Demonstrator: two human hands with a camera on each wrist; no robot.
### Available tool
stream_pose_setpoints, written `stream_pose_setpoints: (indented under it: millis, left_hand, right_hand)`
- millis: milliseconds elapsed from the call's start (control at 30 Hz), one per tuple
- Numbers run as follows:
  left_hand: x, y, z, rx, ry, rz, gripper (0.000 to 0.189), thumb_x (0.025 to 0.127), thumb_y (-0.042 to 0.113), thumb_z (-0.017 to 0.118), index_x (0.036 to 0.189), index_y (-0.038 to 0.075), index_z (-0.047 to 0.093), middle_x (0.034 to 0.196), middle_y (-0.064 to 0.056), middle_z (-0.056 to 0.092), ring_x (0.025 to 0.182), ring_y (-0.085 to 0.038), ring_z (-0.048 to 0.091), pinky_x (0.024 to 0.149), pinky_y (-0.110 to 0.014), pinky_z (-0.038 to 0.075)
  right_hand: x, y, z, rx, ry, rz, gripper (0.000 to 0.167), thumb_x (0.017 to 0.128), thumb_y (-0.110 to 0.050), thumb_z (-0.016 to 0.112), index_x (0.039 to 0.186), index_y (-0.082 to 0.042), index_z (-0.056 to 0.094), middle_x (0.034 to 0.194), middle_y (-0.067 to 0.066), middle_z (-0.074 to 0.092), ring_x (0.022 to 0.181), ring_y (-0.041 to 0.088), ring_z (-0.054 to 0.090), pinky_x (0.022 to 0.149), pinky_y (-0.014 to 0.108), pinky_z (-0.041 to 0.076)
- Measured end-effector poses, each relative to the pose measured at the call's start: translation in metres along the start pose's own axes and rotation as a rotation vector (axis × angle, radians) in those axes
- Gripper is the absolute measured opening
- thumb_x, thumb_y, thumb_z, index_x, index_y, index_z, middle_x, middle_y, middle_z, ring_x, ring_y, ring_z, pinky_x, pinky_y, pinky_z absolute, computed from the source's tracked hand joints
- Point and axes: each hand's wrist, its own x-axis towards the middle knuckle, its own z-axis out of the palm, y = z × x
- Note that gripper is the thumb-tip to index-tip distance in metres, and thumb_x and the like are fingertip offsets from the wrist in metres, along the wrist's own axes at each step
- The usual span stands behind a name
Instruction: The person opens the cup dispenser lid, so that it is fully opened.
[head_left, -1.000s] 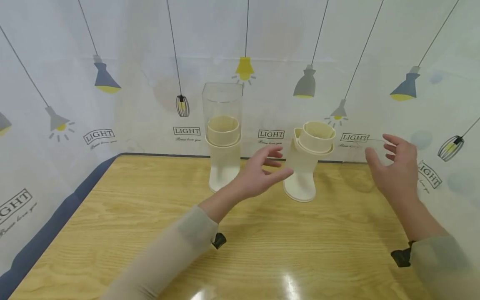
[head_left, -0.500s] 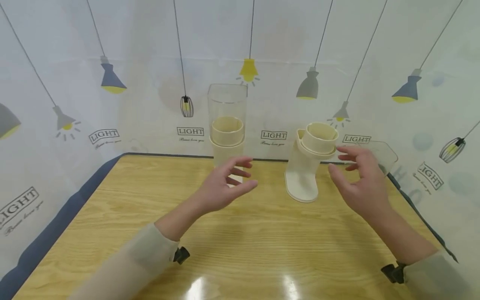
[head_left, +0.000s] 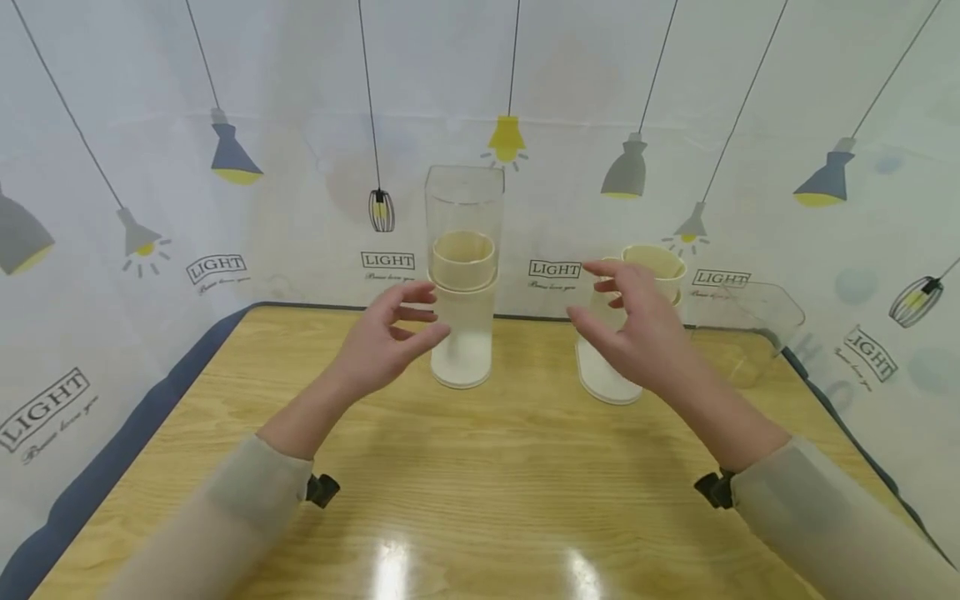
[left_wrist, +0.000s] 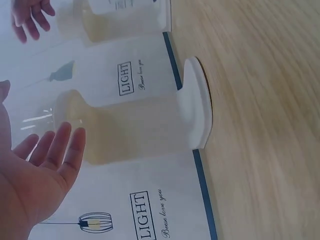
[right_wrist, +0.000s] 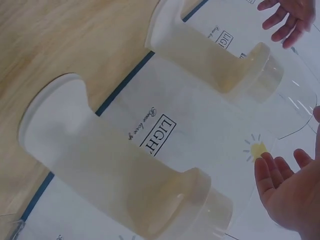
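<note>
Two cream plastic dispenser-like stands with rounded feet and round collars stand upright on the wooden table. On the left stand (head_left: 463, 325) sits a tall clear container (head_left: 465, 196). The right stand (head_left: 609, 375) bears no clear container on its collar and is partly hidden by my right hand (head_left: 641, 333). That hand hovers in front of it, fingers loosely bent, holding nothing. Just left of the left stand, my left hand (head_left: 382, 342) is raised with relaxed fingers and nothing in them. In the left wrist view, the left hand (left_wrist: 45, 175) appears beside the stand's collar.
A second clear container (head_left: 757, 325) lies at the table's right rear, faint against the backdrop. A white curtain (head_left: 315, 150) printed with lamps hangs close behind both stands. The wooden table (head_left: 480, 475) extends toward me.
My right hand has moved left from the clear container at the right to in front of the right stand. My left hand has drawn back left, uncovering the left stand's foot.
</note>
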Motion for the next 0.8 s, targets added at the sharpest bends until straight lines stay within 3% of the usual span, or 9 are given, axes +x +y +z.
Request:
stream_pose_setpoints:
  millis: [300,500,667,800]
  left_hand:
    - [0.034,-0.017,-0.018,0.043,0.06,-0.06,0.09,0.098,0.041,0.083,0.169,0.015,0.036,0.166,-0.015,0.044,0.148,-0.036,0.054,0.115,-0.057,0.054]
    - [0.065,-0.02,-0.018,0.047,0.025,-0.081,0.113,0.093,0.046,0.087,0.176,0.015,0.017,0.178,-0.014,0.029,0.161,-0.034,0.04,0.123,-0.059,0.047]
    - [0.087,-0.018,-0.014,0.005,-0.018,-0.076,0.122,0.091,0.047,0.089,0.177,0.028,0.005,0.183,-0.007,0.018,0.169,-0.031,0.023,0.132,-0.064,0.033]
    - [0.098,-0.016,-0.008,-0.021,-0.038,-0.079,0.127,0.089,0.048,0.09,0.175,0.038,-0.002,0.184,-0.005,0.014,0.169,-0.033,0.02,0.131,-0.067,0.031]
  right_hand:
    - [0.059,-0.025,0.016,0.016,-0.075,0.034,0.064,0.106,-0.042,0.07,0.16,-0.014,0.051,0.161,0.014,0.05,0.137,0.034,0.059,0.113,0.054,0.053]
    - [0.094,-0.038,0.027,-0.015,-0.046,-0.015,0.074,0.104,-0.046,0.071,0.166,-0.017,0.045,0.168,0.014,0.045,0.152,0.034,0.048,0.124,0.055,0.045]
    - [0.117,-0.05,0.033,-0.068,-0.049,-0.082,0.08,0.103,-0.048,0.073,0.17,-0.023,0.039,0.178,0.01,0.032,0.166,0.035,0.028,0.133,0.061,0.03]
    - [0.126,-0.058,0.042,-0.07,-0.106,-0.107,0.077,0.104,-0.049,0.072,0.17,-0.026,0.041,0.18,0.009,0.03,0.166,0.037,0.026,0.134,0.062,0.028]
